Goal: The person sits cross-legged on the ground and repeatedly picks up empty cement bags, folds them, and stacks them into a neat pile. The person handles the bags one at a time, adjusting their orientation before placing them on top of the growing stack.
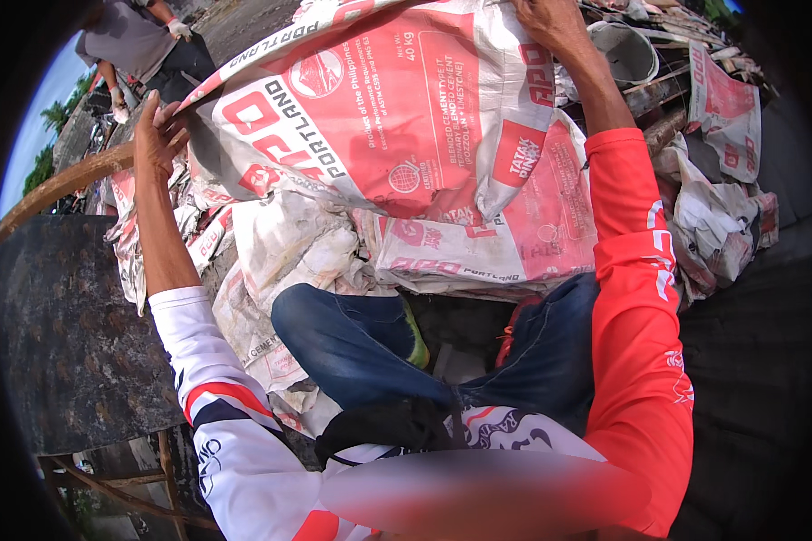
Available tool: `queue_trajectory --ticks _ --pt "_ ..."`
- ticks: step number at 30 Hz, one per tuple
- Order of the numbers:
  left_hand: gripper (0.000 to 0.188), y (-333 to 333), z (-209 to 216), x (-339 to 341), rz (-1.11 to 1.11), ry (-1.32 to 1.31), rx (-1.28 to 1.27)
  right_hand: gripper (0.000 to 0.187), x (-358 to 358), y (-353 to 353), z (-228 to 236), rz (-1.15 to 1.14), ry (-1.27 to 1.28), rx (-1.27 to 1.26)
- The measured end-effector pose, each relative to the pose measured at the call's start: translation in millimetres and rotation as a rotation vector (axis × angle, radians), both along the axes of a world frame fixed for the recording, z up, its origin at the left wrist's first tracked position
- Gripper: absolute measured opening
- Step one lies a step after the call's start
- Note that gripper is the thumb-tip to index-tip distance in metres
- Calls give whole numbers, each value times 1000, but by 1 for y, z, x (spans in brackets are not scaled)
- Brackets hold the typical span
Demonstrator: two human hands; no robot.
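An emptied red-and-white cement sack (379, 108) is stretched out in front of me, held up by both arms. My left hand (156, 140) grips its left corner, the fingers bent at the edge. My right hand (550, 22), partly cut off by the top of the view, is closed on the sack's upper right edge. Under the raised sack lies a flat stack of similar cement sacks (442, 261), just beyond my knees. Crumpled, dirty white sacks (289, 243) heap up to the left of that stack.
A wooden pole (72, 187) slants in at the left above a dark, stained sheet (90, 334). More torn sacks (717, 225) and a grey bucket (624, 52) stand right, beside scrap wood. Another person (140, 45) wearing gloves is at the upper left.
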State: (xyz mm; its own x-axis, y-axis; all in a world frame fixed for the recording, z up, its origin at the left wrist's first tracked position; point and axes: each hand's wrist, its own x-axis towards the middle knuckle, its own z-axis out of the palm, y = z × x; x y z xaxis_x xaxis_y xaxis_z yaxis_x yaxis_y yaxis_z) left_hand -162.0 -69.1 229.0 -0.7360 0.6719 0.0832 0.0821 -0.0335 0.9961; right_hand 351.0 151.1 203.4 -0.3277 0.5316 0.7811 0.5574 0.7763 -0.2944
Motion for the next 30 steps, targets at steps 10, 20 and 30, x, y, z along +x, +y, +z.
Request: queue_trajectory --ticks 10,20,30 --pt "62 67 8 60 -190 265 -184 45 105 14 25 -147 -43 -206" --pt "87 182 -143 135 -173 732 -201 47 190 116 -167 -607 -355 -168" --pt "78 28 -287 134 -718 1066 -633 63 256 -90 -213 -264 -181 -917"
